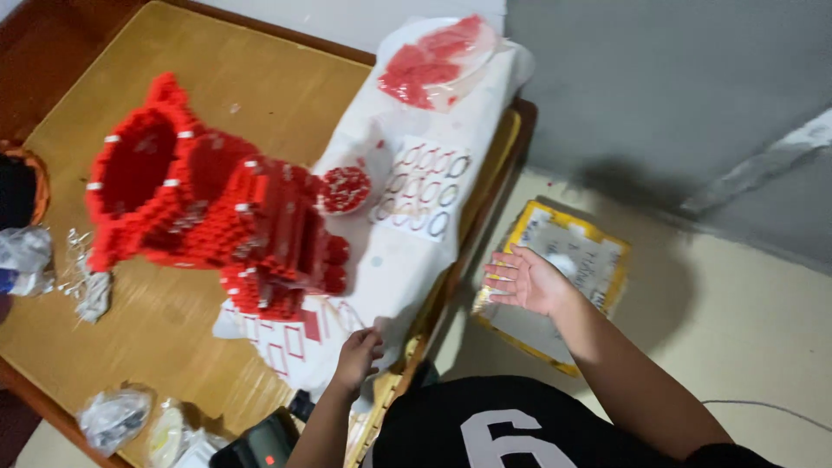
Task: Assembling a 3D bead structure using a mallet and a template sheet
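the left hand (358,354) pinched the near edge of the white sheet (407,234) that lay over the table's (260,78) right side, fingers curled shut on it. the right hand (526,279) hung open and empty, palm up and fingers spread, off the table edge and above a yellow-edged pack (598,260) on the floor (745,312).

on the sheet's left part stood a big red brick model (217,208), blocky, with a hollow rounded top and small white studs. just right of it sat a small dish (345,189) of red and white bits. beyond that, a printed page with rows of rings (425,186) lay on the sheet. at the far end a clear bag (438,59) of red pieces rested on the sheet.

crumpled clear bags (113,418) lay at the table's near left corner, and more (26,256) at the left edge beside a round basket (35,178). a dark device (260,446) with a red light sat at the near edge.
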